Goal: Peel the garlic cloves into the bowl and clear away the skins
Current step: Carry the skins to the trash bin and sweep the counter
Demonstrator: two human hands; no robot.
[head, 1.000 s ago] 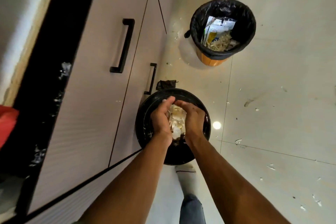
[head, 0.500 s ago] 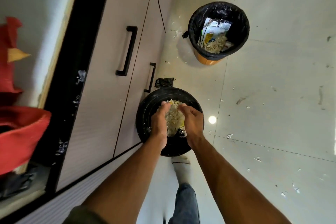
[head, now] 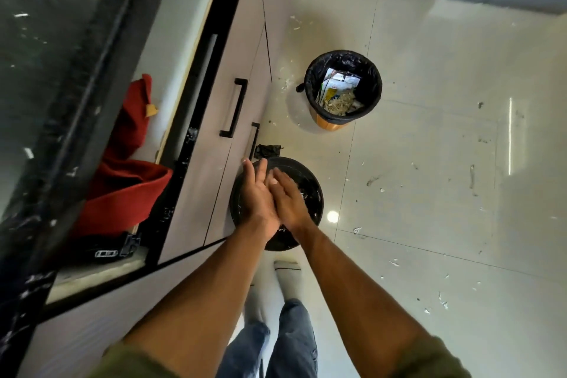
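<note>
A black-lined bin (head: 310, 184) stands on the floor against the cabinet. Both my hands hover over its mouth. My left hand (head: 256, 193) and my right hand (head: 288, 196) lie flat against each other, fingers straight, palms touching, with no skins between them. The bin's contents are mostly hidden under my hands. A second bin (head: 343, 90) with a black liner and an orange body stands farther off and holds garlic skins and packets.
Cabinet doors with black handles (head: 233, 107) run along the left. An open drawer holds a red cloth (head: 125, 187). Skin flakes dot the tile floor (head: 429, 193). My feet (head: 287, 278) are just below the near bin.
My hands were cupped round a clump of garlic skins over the near bin. The clump is gone from them, and they now press flat together.
</note>
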